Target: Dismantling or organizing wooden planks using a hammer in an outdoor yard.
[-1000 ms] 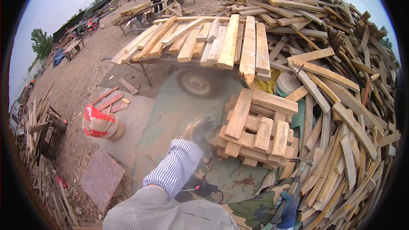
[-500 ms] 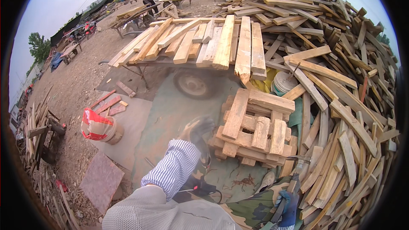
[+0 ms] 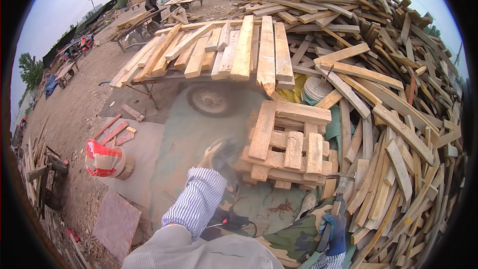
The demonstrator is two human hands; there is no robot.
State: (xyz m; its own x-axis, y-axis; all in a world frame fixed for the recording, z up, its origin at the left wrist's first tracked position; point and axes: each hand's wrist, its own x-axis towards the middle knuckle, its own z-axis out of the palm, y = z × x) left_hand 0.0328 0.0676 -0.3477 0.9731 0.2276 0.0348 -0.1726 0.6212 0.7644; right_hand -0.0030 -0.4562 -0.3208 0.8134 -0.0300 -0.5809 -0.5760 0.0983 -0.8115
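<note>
My right hand (image 3: 334, 233), in a blue glove, is wrapped round the handle of a hammer (image 3: 338, 200) at the lower right. Its metal head (image 3: 342, 175) points up beside a stack of short wood blocks (image 3: 295, 149). My left arm, in a striped sleeve (image 3: 195, 203), reaches forward from the lower edge. At its end my left hand (image 3: 227, 156), in a dark glove, is smeared by motion just left of the stack. Its fingers cannot be made out.
Planks (image 3: 242, 55) lie across a wheeled cart ahead. A big timber pile (image 3: 398, 84) fills the right side. A white bucket (image 3: 317, 88) sits beside the stack; another bucket with a red-and-white bag (image 3: 107, 159) stands at left. A flat board (image 3: 117, 218) lies nearby. People (image 3: 153, 1) are far off.
The whole scene has shifted left and slightly up in the picture. My left hand stays beside the stack, still blurred. My right hand keeps its hold on the hammer.
</note>
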